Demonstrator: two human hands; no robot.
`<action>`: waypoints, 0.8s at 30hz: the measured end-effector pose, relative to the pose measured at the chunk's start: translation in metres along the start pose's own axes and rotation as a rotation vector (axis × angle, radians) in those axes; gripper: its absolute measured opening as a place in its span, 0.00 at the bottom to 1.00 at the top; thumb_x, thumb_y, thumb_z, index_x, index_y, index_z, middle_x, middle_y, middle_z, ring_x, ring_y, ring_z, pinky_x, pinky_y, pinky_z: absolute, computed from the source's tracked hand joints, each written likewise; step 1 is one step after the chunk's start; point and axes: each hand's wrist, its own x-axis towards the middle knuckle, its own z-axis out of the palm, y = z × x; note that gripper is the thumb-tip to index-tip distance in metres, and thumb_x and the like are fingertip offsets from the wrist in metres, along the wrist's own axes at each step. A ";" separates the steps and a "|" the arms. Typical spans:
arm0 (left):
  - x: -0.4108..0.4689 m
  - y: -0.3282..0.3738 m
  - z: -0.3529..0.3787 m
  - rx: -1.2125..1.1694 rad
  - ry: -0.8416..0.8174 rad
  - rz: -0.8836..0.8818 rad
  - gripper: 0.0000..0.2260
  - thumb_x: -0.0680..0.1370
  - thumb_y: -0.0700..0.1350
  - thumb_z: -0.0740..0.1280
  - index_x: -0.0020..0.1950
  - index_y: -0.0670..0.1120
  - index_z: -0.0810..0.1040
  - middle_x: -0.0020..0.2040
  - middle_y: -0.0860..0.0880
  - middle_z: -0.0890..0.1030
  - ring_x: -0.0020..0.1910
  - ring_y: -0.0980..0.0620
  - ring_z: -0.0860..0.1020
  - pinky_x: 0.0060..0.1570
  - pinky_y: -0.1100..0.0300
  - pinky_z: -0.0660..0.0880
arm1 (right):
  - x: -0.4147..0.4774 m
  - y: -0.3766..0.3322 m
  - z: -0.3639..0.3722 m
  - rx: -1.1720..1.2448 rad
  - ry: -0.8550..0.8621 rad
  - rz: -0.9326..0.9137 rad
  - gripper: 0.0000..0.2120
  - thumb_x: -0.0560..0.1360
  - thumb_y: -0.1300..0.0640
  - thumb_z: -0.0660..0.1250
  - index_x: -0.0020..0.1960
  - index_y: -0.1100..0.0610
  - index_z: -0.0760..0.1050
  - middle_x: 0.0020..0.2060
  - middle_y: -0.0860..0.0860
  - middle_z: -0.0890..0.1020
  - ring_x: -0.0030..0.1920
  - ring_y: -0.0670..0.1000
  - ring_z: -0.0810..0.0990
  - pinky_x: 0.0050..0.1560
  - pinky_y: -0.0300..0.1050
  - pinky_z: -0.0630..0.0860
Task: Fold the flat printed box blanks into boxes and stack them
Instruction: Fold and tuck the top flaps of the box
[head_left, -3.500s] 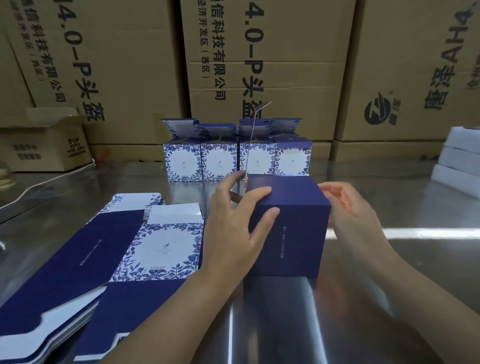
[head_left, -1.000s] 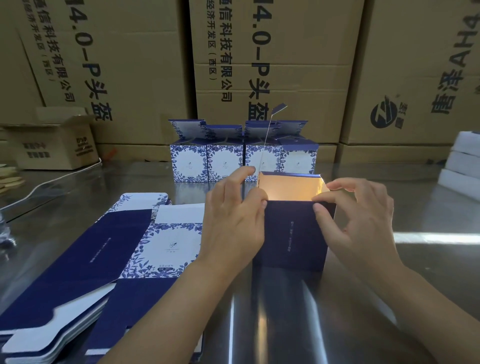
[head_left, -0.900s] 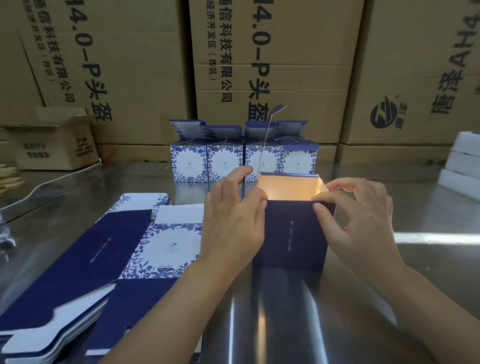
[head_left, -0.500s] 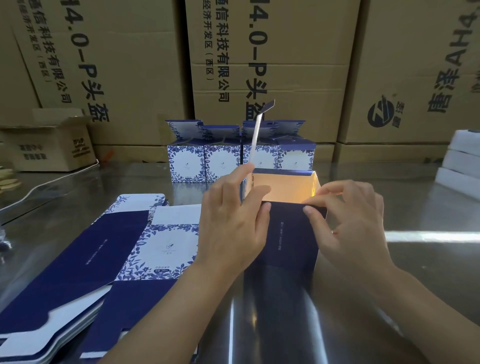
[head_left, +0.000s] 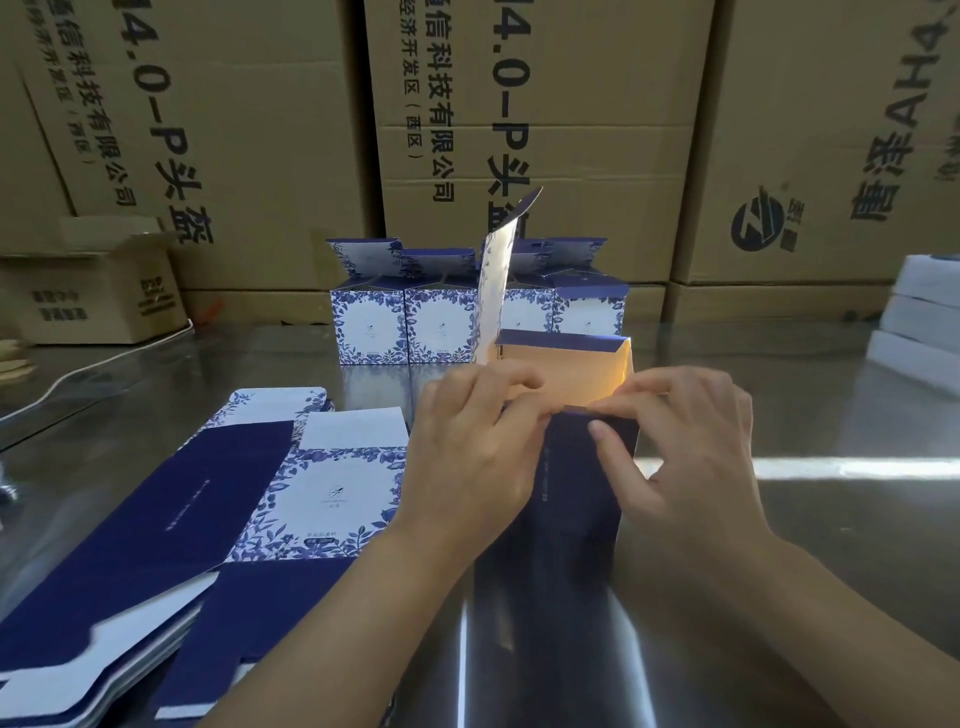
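Lower left, nearest: a fanned pile of flat blanks (head_left: 156, 545) lies on the steel counter (head_left: 831, 545), navy and floral panels facing up. Centre: the left hand (head_left: 467, 467) and right hand (head_left: 691, 457) meet at the near top edge of the open box (head_left: 576, 493), which stands upright on the counter just right of the pile. The left grip is curled over the near-left corner of the rim. The right grip pinches the near wall, thumb on the navy outer face and fingers bent over the edge toward the lit interior. A tall lid flap (head_left: 496, 291) rises upright from the box's left side.

Step in hand, by judgement: squaring and creasing the top rim of an erected box.

Beyond, centre: a row of folded boxes (head_left: 374, 327) stands with lids up, in front of brown cartons (head_left: 519, 130). The next move therefore probably calls for carrying the box to that row, held lightly so the walls do not buckle.
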 end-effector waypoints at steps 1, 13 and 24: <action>0.000 0.000 0.000 -0.009 -0.005 -0.007 0.05 0.74 0.39 0.68 0.44 0.45 0.83 0.49 0.49 0.81 0.48 0.50 0.70 0.43 0.51 0.70 | 0.000 0.000 0.000 0.001 0.002 -0.001 0.11 0.73 0.51 0.62 0.43 0.53 0.82 0.45 0.49 0.78 0.51 0.49 0.70 0.60 0.36 0.55; 0.001 -0.001 0.000 -0.042 -0.063 -0.128 0.09 0.76 0.42 0.60 0.44 0.45 0.80 0.49 0.49 0.80 0.48 0.50 0.70 0.44 0.52 0.68 | 0.000 0.000 0.002 0.037 0.030 0.053 0.11 0.72 0.47 0.64 0.42 0.52 0.82 0.46 0.48 0.77 0.51 0.50 0.70 0.61 0.38 0.55; 0.001 -0.002 -0.004 -0.154 -0.140 -0.199 0.08 0.76 0.41 0.58 0.46 0.45 0.77 0.48 0.51 0.78 0.45 0.51 0.73 0.41 0.57 0.70 | -0.001 -0.004 -0.003 0.134 -0.007 0.038 0.12 0.73 0.50 0.62 0.45 0.54 0.81 0.52 0.44 0.76 0.56 0.44 0.68 0.61 0.35 0.56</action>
